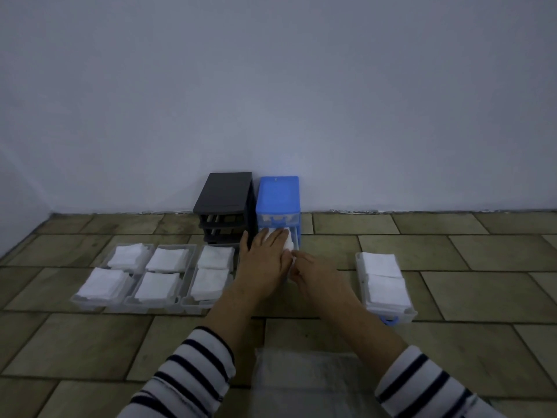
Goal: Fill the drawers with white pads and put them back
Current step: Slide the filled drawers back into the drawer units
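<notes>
Head view: a tiled floor point(452, 285) by a pale wall is seen, with two small drawer cabinets standing side by side against the wall.
Blue cabinet point(278, 196): its top drawer is seated; the slot below is being filled by a clear drawer point(293, 240) that is only partly pushed in.
Black cabinet point(224, 203): its slots are seen open, with no drawers in them.
Left hand point(261, 260): it is laid flat, fingers straight, on the white pads point(287, 241) inside the half-inserted drawer; nothing is clasped by this grip.
Right hand point(315, 274): its fingers are curled at the drawer's near end; the front is judged to be held, though the contact itself is hidden by the hands.
Loose drawers, left point(156, 274): three clear drawers lie side by side on the floor, each carrying two stacks of pads.
Loose drawer, right point(388, 285): one filled drawer with a blue handle lies well apart from the cabinet.
Bag point(301, 384): a clear plastic bag lies near the striped sleeves point(193, 375).
Risk, snagging: if the pressing palm is lifted too soon, the top pads may be caught on the slot's upper edge and dragged out or crumpled.
Risk, jamming: a skewed push could wedge the drawer in its rails.
Risk, shifting: the light cabinet could be tipped or slid along the wall by a hard push.
Risk, pinching: the left fingers could be trapped as the drawer closes.
</notes>
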